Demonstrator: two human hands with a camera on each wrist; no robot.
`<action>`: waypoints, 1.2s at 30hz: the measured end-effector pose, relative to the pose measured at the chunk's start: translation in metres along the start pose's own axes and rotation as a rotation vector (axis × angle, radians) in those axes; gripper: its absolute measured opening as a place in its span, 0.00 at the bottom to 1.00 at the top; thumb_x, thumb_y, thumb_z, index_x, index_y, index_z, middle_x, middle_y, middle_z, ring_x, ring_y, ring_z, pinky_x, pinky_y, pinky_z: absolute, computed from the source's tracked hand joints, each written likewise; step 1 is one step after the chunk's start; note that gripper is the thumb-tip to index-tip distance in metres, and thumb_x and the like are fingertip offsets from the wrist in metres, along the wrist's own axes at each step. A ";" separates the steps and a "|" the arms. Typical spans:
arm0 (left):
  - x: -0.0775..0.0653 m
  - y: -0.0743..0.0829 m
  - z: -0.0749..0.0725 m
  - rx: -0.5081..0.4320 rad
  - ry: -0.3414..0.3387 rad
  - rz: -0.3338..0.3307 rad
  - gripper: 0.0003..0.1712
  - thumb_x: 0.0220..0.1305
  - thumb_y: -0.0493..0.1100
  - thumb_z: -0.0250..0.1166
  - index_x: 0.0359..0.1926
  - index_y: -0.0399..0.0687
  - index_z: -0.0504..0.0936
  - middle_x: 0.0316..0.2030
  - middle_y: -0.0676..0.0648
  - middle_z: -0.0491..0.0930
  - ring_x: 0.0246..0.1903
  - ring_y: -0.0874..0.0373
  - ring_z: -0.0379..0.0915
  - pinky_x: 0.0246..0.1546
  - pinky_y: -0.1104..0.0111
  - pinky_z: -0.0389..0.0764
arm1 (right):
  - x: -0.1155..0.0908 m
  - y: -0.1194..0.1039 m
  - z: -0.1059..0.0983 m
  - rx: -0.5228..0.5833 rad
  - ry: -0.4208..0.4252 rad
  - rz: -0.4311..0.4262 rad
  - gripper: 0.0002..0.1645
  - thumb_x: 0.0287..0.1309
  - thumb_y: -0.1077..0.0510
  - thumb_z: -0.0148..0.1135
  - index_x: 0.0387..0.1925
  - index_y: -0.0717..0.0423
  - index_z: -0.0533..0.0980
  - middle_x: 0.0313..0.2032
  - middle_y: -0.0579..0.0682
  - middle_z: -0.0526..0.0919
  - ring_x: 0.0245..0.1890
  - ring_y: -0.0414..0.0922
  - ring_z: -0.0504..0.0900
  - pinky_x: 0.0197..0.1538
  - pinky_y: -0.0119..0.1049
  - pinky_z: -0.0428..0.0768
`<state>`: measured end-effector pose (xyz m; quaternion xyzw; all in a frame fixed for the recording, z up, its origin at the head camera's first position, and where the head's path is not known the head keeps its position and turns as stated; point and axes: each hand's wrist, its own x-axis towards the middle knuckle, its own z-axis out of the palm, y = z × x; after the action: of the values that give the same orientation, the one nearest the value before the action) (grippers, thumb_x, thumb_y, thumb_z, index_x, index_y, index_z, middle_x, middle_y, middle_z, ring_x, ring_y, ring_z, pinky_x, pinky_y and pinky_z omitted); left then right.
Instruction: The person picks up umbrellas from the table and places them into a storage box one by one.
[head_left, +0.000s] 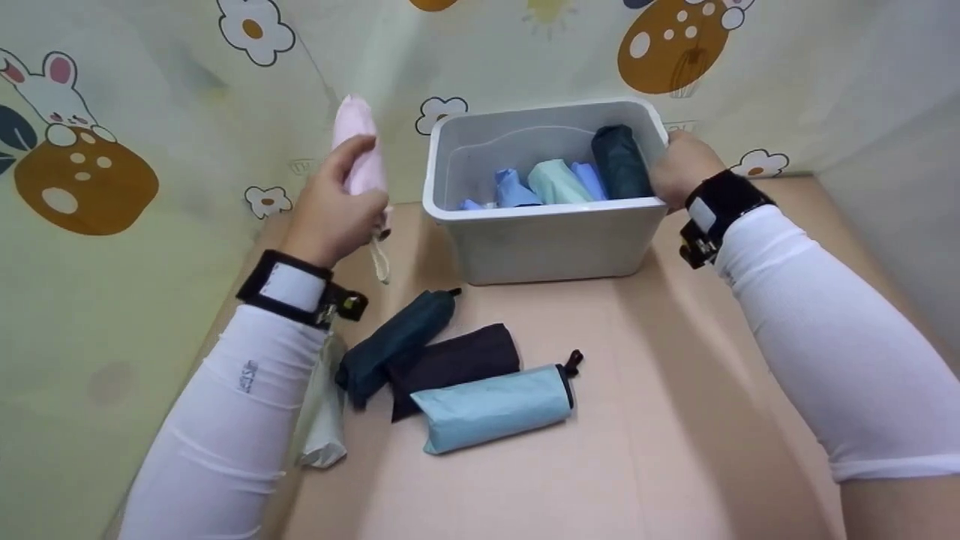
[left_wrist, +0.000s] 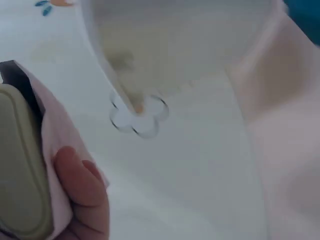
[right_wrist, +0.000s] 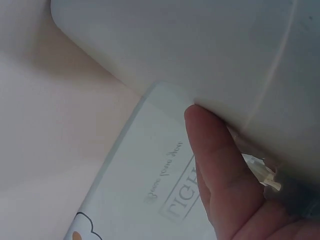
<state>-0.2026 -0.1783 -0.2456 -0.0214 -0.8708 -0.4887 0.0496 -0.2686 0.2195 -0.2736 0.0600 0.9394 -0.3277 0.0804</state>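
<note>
My left hand (head_left: 330, 206) grips a pink folded umbrella (head_left: 364, 169), held upright left of the grey plastic bin (head_left: 555, 244). A wrist loop hangs from its lower end, and its flat beige handle (left_wrist: 22, 165) shows in the left wrist view. At the bin's right end my right hand (head_left: 684, 169) holds the rim, one finger (right_wrist: 215, 145) lying along the outer wall in the right wrist view. Inside the bin lie several folded umbrellas, among them a dark green one (head_left: 621, 161), a mint one (head_left: 556, 182) and a blue one (head_left: 515, 187).
In front of the bin lie a dark teal umbrella (head_left: 401, 341), a black one (head_left: 461, 364) and a light blue one (head_left: 495, 409), close together on the table (head_left: 600, 480). A pale one (head_left: 326, 420) is partly behind my left sleeve. A patterned curtain (head_left: 187, 150) hangs behind.
</note>
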 end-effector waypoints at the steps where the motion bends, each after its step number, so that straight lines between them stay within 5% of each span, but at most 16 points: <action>1: 0.000 0.008 0.004 -0.030 0.001 0.005 0.41 0.52 0.34 0.56 0.64 0.76 0.61 0.65 0.46 0.60 0.47 0.47 0.66 0.30 0.61 0.82 | 0.001 0.001 0.000 -0.016 0.007 -0.008 0.33 0.60 0.61 0.42 0.67 0.61 0.52 0.56 0.64 0.69 0.49 0.58 0.72 0.34 0.45 0.82; 6: 0.005 0.039 0.031 -0.116 -0.037 0.031 0.42 0.52 0.33 0.56 0.65 0.73 0.60 0.65 0.48 0.61 0.48 0.49 0.66 0.32 0.62 0.81 | 0.002 0.003 0.002 -0.033 0.011 -0.013 0.33 0.59 0.61 0.43 0.67 0.62 0.52 0.54 0.65 0.69 0.49 0.59 0.72 0.36 0.46 0.82; 16: 0.047 0.033 0.085 -0.016 -0.057 0.017 0.38 0.57 0.39 0.58 0.63 0.79 0.60 0.66 0.46 0.56 0.58 0.54 0.61 0.49 0.59 0.76 | -0.001 0.002 0.005 0.023 0.000 0.006 0.33 0.61 0.61 0.44 0.67 0.60 0.52 0.55 0.63 0.69 0.49 0.58 0.72 0.39 0.49 0.81; 22: 0.060 0.036 0.098 0.049 -0.006 -0.048 0.36 0.59 0.40 0.58 0.62 0.83 0.59 0.63 0.46 0.51 0.56 0.53 0.60 0.54 0.62 0.72 | -0.001 0.001 0.004 0.025 -0.003 0.012 0.33 0.63 0.59 0.43 0.68 0.59 0.51 0.57 0.63 0.69 0.51 0.59 0.72 0.42 0.51 0.80; 36: 0.079 0.038 0.119 0.373 -0.086 -0.042 0.37 0.56 0.38 0.57 0.63 0.76 0.60 0.70 0.42 0.42 0.59 0.50 0.59 0.59 0.61 0.66 | 0.002 0.003 0.002 -0.021 0.050 -0.035 0.33 0.57 0.62 0.43 0.65 0.62 0.55 0.53 0.64 0.72 0.47 0.57 0.73 0.32 0.44 0.82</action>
<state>-0.2860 -0.0576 -0.2661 -0.0144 -0.9478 -0.3186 0.0053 -0.2698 0.2206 -0.2779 0.0510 0.9454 -0.3178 0.0517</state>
